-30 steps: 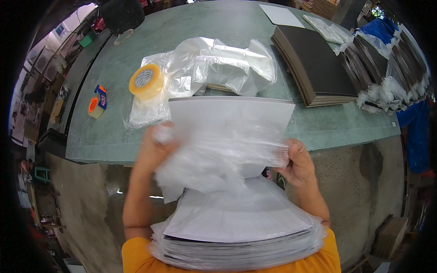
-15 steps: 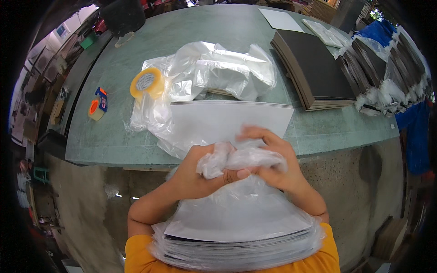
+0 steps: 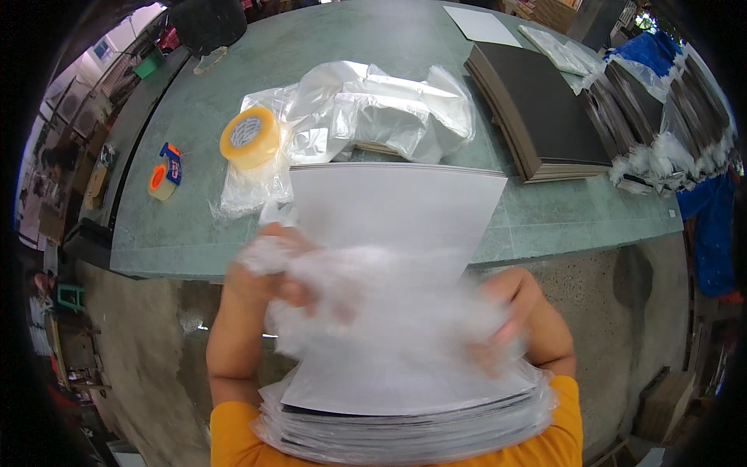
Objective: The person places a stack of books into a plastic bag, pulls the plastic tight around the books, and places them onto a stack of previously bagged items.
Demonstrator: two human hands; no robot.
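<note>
A clear plastic bag (image 3: pixel 381 303), blurred by motion, is spread between both hands over a white sheet (image 3: pixel 397 210) that tops a thick stack of boards (image 3: pixel 405 424) against my chest. My left hand (image 3: pixel 268 268) grips the bag's left side near the table edge. My right hand (image 3: pixel 510 315) grips its right side. The bag hides most of both hands' fingers.
On the green table (image 3: pixel 194 156) lie a yellow tape roll (image 3: pixel 249 136) on plastic bags, a crumpled clear bag pile (image 3: pixel 389 109), an orange tape dispenser (image 3: pixel 163 175) and a stack of dark boards (image 3: pixel 545 109). More wrapped stacks (image 3: pixel 669 109) stand at the right. Concrete floor lies below.
The hands, bunched together on the crumpled bag half a second ago, have moved apart and the bag is spread wide again.
</note>
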